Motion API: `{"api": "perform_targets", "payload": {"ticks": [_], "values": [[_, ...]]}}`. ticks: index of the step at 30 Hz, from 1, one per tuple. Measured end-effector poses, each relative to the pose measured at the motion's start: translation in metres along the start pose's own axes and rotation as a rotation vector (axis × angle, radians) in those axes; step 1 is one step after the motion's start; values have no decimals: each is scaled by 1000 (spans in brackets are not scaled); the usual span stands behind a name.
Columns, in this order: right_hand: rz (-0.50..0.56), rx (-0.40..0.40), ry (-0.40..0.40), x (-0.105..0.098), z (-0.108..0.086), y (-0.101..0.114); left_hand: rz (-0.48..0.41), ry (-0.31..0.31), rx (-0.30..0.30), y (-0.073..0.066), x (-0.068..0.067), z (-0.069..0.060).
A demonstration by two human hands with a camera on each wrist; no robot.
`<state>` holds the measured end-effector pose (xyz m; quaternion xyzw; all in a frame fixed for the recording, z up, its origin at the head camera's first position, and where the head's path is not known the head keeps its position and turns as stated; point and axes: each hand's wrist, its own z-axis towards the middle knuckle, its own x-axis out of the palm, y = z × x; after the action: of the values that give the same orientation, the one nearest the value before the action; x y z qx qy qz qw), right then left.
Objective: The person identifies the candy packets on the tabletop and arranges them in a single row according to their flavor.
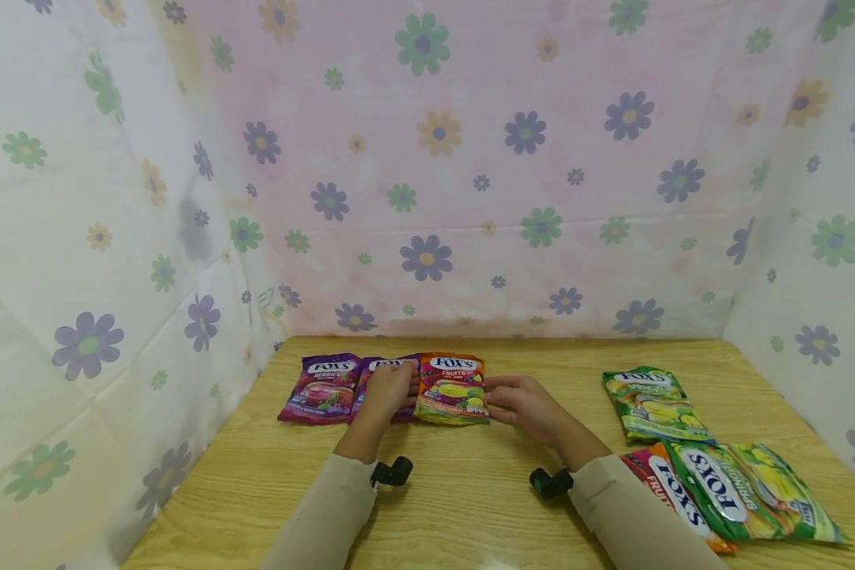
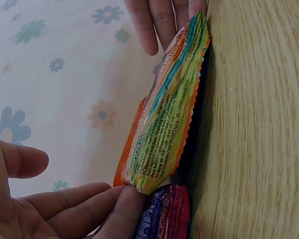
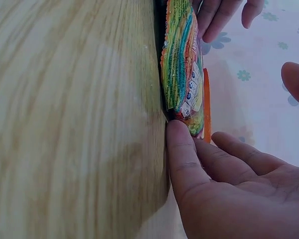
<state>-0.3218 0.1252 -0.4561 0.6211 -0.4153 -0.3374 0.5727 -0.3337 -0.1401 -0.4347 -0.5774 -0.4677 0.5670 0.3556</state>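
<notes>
An orange-and-red Fox's Fruits candy bag point(image 1: 453, 392) lies flat between the two hands near the back of the table. At its left edge is my left hand point(image 1: 389, 389), fingers extended and fingertips touching the bag's lower side in the left wrist view. My right hand point(image 3: 234, 181) meets the opposite edge with straight fingers, thumb held apart. A purple Fox's bag point(image 1: 367, 374) lies partly under the left hand's outline, mostly hidden by it in the head view. Left of that is a purple Fox's Berries bag point(image 1: 324, 389), lined up in the same row.
On the right, a green Fox's Spring bag point(image 1: 655, 405) lies at a slant. Nearer the front are another green Spring bag point(image 1: 762, 491) and a Fruits bag point(image 1: 673, 495), partly behind the right sleeve. A flowered cloth point(image 1: 470, 174) encloses the wooden table point(image 1: 463, 499).
</notes>
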Motion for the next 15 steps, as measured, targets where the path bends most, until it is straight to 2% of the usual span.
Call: {"api": "perform_targets", "payload": {"ticks": [15], "values": [[0, -7, 5, 0, -1, 1, 32, 1, -18, -1, -1, 0]]}}
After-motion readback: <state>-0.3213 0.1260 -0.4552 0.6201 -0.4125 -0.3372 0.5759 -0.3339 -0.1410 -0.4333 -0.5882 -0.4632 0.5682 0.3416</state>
